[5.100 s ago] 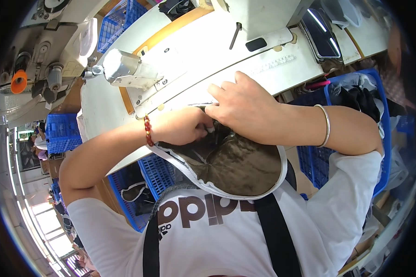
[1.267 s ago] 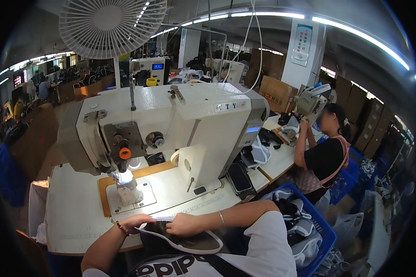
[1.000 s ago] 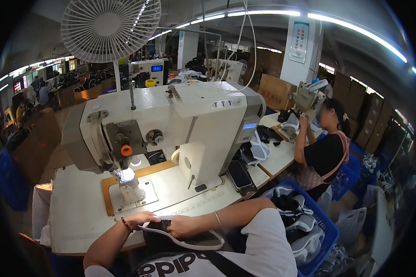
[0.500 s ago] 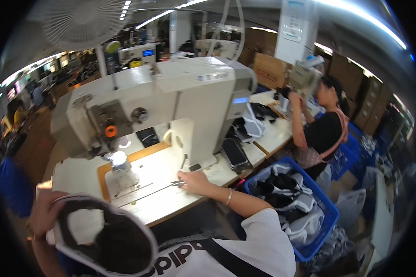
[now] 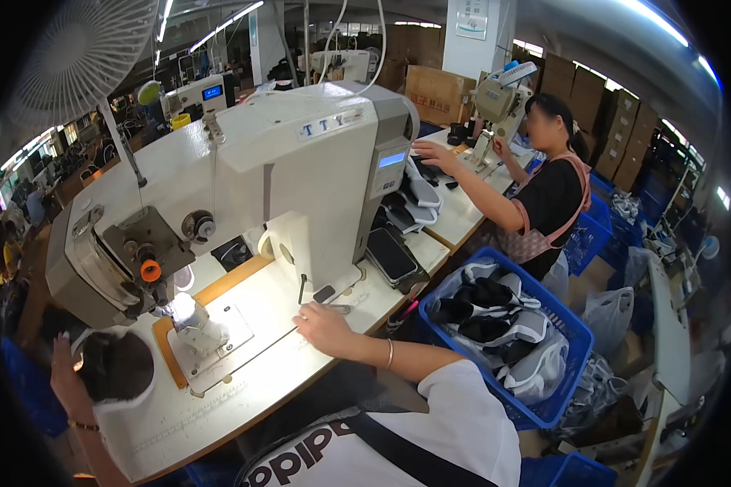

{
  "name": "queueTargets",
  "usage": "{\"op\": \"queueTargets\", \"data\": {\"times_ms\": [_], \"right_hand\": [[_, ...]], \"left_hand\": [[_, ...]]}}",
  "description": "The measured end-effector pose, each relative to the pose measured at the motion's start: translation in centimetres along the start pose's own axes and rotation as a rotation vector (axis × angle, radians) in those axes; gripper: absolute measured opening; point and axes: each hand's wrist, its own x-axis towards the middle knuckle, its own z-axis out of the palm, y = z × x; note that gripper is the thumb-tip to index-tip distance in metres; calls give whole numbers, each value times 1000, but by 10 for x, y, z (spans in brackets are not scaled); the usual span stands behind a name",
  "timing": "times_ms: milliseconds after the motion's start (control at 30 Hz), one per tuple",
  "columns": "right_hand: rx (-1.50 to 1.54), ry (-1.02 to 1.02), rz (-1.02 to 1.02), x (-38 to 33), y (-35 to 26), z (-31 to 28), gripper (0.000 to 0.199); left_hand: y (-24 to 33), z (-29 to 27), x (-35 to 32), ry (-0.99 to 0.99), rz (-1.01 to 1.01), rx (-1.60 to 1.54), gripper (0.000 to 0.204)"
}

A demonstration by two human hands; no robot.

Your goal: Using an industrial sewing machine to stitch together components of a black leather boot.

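one dark shoe upper (image 5: pixel 115 365) with a white rim sits at the left edge of the surface (image 5: pixel 244 381), the left hand (image 5: pixel 63 369) with its fingers curled on its rim; one sewing machine (image 5: pixel 244 178) and one blue basket (image 5: pixel 512 333) stand near. since half a second ago the upper is smaller in view and the right hand (image 5: pixel 326 326) lies flat, fingers spread, holding nothing

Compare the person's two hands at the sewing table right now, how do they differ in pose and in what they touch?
The left hand is raised at the table's left edge, gripping a dark shoe upper with white trim; the right hand lies flat, palm down, on the white table near a small metal tool, holding nothing. The left wrist wears a beaded bracelet, the right a thin metal bangle. Both are bare and in front of the sewing machine.
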Motion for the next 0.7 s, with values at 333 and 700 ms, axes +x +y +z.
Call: {"op": "queueTargets", "data": {"times_ms": [333,700], "right_hand": [[737,6,248,203,-1,89,32],[656,-66,-153,262,-2,67,23]], "left_hand": [[130,88,89,153,139,-248,38],[175,135,112,-104,20,-415,32]]}}
